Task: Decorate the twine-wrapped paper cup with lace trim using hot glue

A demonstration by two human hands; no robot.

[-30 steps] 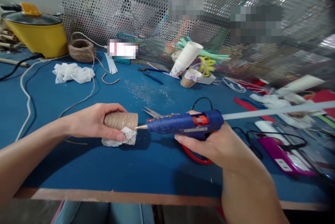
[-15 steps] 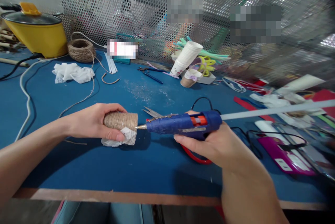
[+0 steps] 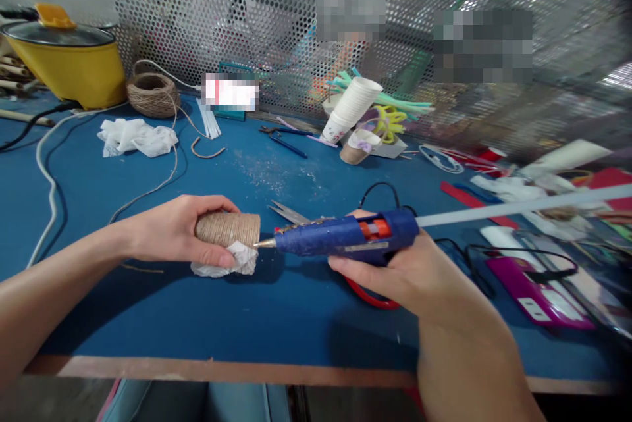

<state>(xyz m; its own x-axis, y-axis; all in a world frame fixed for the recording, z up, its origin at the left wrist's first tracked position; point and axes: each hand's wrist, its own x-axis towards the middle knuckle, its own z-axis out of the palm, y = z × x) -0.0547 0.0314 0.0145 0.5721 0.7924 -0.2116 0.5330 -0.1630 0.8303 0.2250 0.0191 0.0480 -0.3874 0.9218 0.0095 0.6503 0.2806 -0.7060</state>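
Note:
My left hand [image 3: 172, 230] is wrapped round a cup covered in wound jute twine [image 3: 232, 228], held sideways above the blue table [image 3: 247, 316], with a bit of white tissue [image 3: 232, 263] under its rim. My right hand [image 3: 405, 274] grips a blue hot glue gun [image 3: 345, 237] with a long clear glue stick [image 3: 523, 206] poking out of its back. The gun's metal nozzle touches the cup's rim at the tissue. Scissors with red handles [image 3: 365, 293] lie under the gun.
A yellow pot [image 3: 69, 63], a ball of twine [image 3: 153, 94], crumpled tissue [image 3: 135, 135] and cables lie at the back left. Stacked paper cups [image 3: 353, 109], straws and pliers sit at the back centre. A purple device [image 3: 536, 290] and clutter fill the right. A perforated metal screen stands behind.
The glue gun has shifted slightly left and down, bringing its nozzle to the lower rim of the cup. My left hand has stayed put.

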